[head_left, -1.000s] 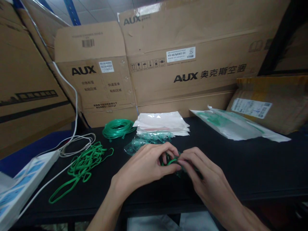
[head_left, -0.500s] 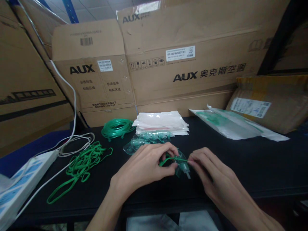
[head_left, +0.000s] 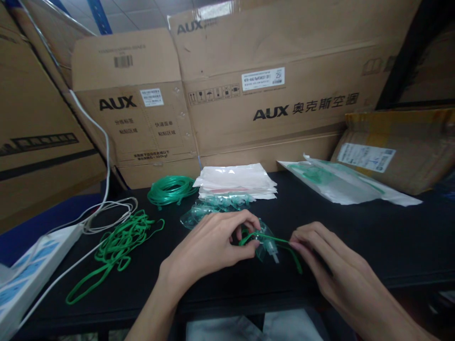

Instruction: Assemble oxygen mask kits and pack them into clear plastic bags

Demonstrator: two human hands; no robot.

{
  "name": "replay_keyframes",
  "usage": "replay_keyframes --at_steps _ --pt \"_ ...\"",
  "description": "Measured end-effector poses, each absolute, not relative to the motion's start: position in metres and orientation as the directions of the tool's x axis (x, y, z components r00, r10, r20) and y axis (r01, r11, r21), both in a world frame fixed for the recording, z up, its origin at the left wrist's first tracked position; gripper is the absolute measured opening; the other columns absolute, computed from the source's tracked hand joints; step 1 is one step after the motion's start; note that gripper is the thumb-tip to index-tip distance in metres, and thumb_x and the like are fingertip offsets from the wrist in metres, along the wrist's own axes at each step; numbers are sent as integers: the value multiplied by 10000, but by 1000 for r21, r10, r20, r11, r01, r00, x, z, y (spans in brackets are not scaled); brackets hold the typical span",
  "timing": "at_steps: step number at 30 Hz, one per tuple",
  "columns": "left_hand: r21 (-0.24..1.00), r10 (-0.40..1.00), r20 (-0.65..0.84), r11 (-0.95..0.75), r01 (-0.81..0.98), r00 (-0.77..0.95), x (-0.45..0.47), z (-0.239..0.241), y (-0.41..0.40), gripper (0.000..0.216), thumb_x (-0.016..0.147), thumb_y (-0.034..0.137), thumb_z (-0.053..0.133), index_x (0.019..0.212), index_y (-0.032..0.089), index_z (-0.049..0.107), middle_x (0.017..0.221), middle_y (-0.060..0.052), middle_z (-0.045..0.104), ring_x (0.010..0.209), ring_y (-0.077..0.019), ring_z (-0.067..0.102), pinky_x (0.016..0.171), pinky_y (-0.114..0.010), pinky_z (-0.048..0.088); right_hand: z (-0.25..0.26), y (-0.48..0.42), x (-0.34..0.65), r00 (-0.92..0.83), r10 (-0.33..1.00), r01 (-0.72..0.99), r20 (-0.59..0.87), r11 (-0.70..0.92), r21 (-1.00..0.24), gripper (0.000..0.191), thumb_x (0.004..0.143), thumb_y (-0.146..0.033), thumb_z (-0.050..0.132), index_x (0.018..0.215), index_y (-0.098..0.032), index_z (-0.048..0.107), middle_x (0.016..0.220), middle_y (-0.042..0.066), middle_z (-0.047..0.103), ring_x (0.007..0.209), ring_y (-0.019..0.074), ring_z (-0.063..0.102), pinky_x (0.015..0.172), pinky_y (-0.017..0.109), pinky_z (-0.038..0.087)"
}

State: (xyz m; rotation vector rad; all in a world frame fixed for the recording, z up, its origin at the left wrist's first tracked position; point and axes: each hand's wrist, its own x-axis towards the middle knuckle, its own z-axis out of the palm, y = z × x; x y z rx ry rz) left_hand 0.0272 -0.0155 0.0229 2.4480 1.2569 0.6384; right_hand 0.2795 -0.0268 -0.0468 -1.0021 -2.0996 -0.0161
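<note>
My left hand (head_left: 218,241) is curled with thumb and fingers pinching the edge of a clear green oxygen mask (head_left: 269,245) and the strap at it; the hand hides part of the mask. The mask's pale connector points down and to the right. A green elastic strap (head_left: 275,238) runs taut from the mask to my right hand (head_left: 320,251), whose thumb and fingers are closed on it. A loose length of strap hangs below, near the right fingertips. Just behind the left hand, more clear green masks (head_left: 223,202) are bunched on the black table (head_left: 355,237).
On the left lie a tangle of green straps (head_left: 124,237), a white power strip (head_left: 42,265) and its cable. Coiled green tubing (head_left: 172,190) and stacked white packets (head_left: 236,180) are behind the masks. A filled bag (head_left: 348,182) lies at right. Cardboard boxes (head_left: 220,118) wall the back.
My right hand has moved right and slightly down, drawing out a longer stretch of strap. A loose strap end now shows beneath it. My left hand stays nearly in place.
</note>
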Motion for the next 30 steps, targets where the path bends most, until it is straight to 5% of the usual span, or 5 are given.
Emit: replay_keyframes --at_steps 10,18,23,27,30 --pt "467 823 242 -563 682 514 26 25 -14 195 906 265 721 1084 281 644 911 67 699 774 -136 632 709 -225 438 -44 -28 292 -353 628 671 693 687 -280 117 1043 -218 484 996 -254 585 934 45 660 784 196 659 705 301 520" --pt "477 825 236 -559 678 513 26 26 -16 181 948 255 687 1126 279 660 901 55 702 759 -141 634 691 -227 446 -24 -24 266 -299 747 496 594 653 -572 116 996 -274 581 1058 -260 678 986 55 733 845 205 705 795 291 573" --pt "515 807 256 -579 632 532 25 27 -16 186 991 275 667 1174 309 660 1020 67 729 801 -131 646 755 -226 473 -22 -10 246 -260 885 411 386 463 -785 420 936 -405 660 1333 -270 642 1112 68 771 935 257 729 872 387 593" --pt "502 756 439 -655 565 486 25 30 -17 342 936 270 751 1256 301 635 1253 32 690 1066 -162 644 901 -237 486 -19 -3 239 -267 927 148 264 310 -939 551 866 -502 722 1319 -208 609 1025 78 763 968 263 728 845 367 602" --pt "448 692 503 -721 529 518 30 34 -24 234 943 256 742 1167 250 675 1181 5 714 1094 -176 639 933 -250 478 -17 -1 241 -302 939 32 165 183 -983 667 823 -597 745 1319 -188 568 938 61 744 927 258 725 788 356 597"
